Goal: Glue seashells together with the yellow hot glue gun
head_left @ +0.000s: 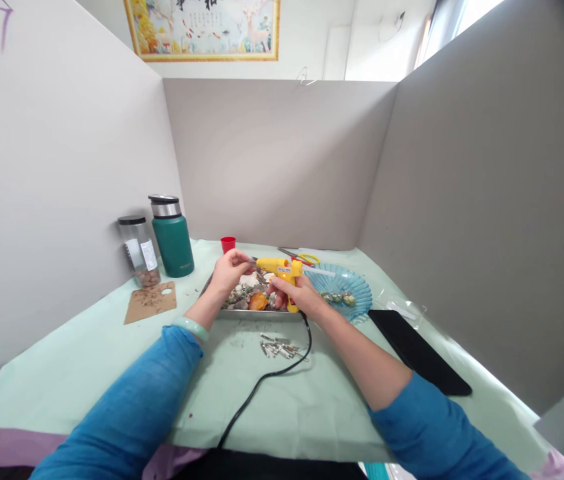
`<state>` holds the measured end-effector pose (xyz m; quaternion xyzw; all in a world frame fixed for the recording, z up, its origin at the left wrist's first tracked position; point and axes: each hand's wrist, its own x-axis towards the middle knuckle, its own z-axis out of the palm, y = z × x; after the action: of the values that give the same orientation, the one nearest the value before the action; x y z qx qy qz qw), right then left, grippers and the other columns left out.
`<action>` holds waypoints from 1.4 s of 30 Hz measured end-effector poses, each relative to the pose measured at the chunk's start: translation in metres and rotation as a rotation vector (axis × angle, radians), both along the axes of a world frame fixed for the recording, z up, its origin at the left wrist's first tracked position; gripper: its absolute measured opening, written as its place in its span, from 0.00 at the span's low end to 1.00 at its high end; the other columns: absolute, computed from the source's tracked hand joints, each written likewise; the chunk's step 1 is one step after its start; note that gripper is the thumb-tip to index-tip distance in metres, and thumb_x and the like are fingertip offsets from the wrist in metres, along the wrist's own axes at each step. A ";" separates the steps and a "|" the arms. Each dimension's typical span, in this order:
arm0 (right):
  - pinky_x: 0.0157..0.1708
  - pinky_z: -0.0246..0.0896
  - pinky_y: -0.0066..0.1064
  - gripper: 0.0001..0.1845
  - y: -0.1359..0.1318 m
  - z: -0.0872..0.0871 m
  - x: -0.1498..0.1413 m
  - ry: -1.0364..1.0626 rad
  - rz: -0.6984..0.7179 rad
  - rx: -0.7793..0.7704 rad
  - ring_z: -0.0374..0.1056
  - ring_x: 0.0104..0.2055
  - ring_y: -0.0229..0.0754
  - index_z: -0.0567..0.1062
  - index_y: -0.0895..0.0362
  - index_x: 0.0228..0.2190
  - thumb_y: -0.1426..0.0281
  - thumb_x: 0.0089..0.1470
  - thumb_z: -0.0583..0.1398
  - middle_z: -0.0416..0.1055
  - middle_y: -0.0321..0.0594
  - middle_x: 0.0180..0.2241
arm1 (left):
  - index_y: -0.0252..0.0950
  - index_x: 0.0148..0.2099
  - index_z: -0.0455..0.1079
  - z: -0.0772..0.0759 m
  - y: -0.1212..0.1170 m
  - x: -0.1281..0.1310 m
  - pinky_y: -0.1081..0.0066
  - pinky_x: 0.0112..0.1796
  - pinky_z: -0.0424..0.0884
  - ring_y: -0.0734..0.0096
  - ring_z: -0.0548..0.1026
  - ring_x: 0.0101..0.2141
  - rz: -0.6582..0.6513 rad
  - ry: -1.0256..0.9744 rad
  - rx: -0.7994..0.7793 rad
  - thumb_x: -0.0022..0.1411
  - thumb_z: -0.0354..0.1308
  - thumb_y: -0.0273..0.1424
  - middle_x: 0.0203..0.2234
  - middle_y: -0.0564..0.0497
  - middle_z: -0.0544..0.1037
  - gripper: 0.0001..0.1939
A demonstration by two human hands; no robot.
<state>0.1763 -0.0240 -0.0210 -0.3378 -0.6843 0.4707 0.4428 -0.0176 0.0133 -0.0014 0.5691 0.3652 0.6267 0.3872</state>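
A yellow hot glue gun [273, 265], with a pale glue stick [320, 271] poking out of its rear, is gripped in my right hand [298, 294]. Its nozzle points left. At the nozzle tip my left hand [235, 268] has its fingers pinched together; whatever lies between them is too small to make out. Below both hands is a metal tray [242, 314] of stones, shells and an orange piece [258, 302]. Several small silvery metal pieces [279, 347] lie in front of the tray, beside the gun's black cord [262, 381].
A blue scalloped plate [362, 293] with small green pieces sits right of the tray, yellow-handled scissors [308, 258] behind. A black flat slab [419, 352] lies at right. A green bottle [173, 243], a jar [140, 253], brown card [149, 302] and red cup [229, 245] stand left.
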 end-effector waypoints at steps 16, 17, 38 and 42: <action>0.20 0.62 0.28 0.20 0.001 0.000 -0.001 -0.013 -0.028 -0.004 0.65 0.18 0.37 0.77 0.58 0.28 0.54 0.53 0.59 0.71 0.38 0.17 | 0.33 0.29 0.65 0.001 -0.001 0.000 0.71 0.30 0.73 0.71 0.77 0.23 0.006 -0.037 -0.001 0.41 0.64 0.28 0.20 0.52 0.77 0.12; 0.20 0.62 0.28 0.20 0.000 0.000 -0.001 -0.017 -0.028 -0.004 0.65 0.18 0.37 0.77 0.58 0.28 0.54 0.53 0.59 0.71 0.38 0.17 | 0.33 0.29 0.65 0.001 -0.001 0.000 0.71 0.30 0.73 0.71 0.77 0.23 0.006 -0.038 -0.001 0.41 0.64 0.28 0.20 0.52 0.77 0.12; 0.19 0.63 0.28 0.19 0.002 -0.002 -0.002 -0.023 -0.044 0.004 0.66 0.18 0.36 0.77 0.58 0.29 0.54 0.53 0.59 0.74 0.40 0.22 | 0.34 0.30 0.66 -0.001 0.000 0.000 0.69 0.31 0.73 0.69 0.77 0.24 0.023 -0.025 0.007 0.43 0.65 0.29 0.20 0.51 0.77 0.11; 0.20 0.62 0.27 0.20 0.002 -0.002 0.000 -0.070 -0.066 0.024 0.65 0.17 0.36 0.77 0.57 0.28 0.53 0.54 0.58 0.71 0.38 0.18 | 0.33 0.30 0.66 0.000 -0.001 0.000 0.69 0.31 0.73 0.69 0.77 0.24 0.031 -0.031 -0.006 0.42 0.65 0.28 0.20 0.51 0.77 0.12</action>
<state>0.1758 -0.0222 -0.0229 -0.3711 -0.6934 0.4353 0.4381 -0.0177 0.0123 -0.0010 0.5524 0.3698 0.6404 0.3847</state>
